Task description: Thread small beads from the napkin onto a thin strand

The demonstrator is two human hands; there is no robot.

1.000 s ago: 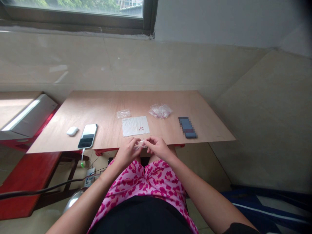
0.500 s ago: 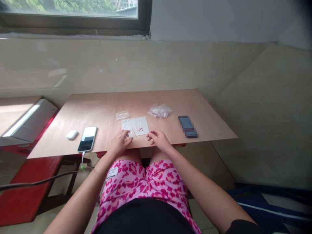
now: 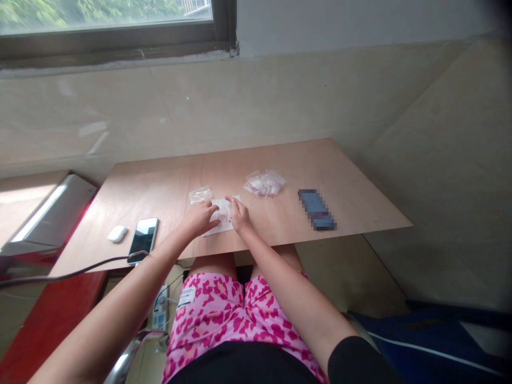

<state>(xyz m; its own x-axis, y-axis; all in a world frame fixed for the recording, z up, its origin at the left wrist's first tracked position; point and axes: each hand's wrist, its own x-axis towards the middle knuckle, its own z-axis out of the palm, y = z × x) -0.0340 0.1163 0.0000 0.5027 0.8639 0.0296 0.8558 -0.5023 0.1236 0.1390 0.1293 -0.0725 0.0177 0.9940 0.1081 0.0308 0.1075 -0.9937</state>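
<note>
On the table lies a white tissue sheet, partly hidden under my hands. My left hand is over its left side, thumb and fingers apart, and I see nothing gripped in it. A thin red thread curves over the sheet between the hands. Small reddish pieces lie close by, too small to name. At the sheet's right side my right hand rests on edge with its fingers stretched forward, holding nothing that shows. Just beyond my left hand lies a flat clear plastic bag.
A pile of clear bags with pinkish contents lies farther back. A dark, pixelated phone is to the right. At left are a white-edged phone, a white earbud case and a dark cable crossing the table edge.
Both hands have moved forward over the sheet and closer together. The small reddish pieces are now partly covered by my right hand. The view has tilted slightly.
</note>
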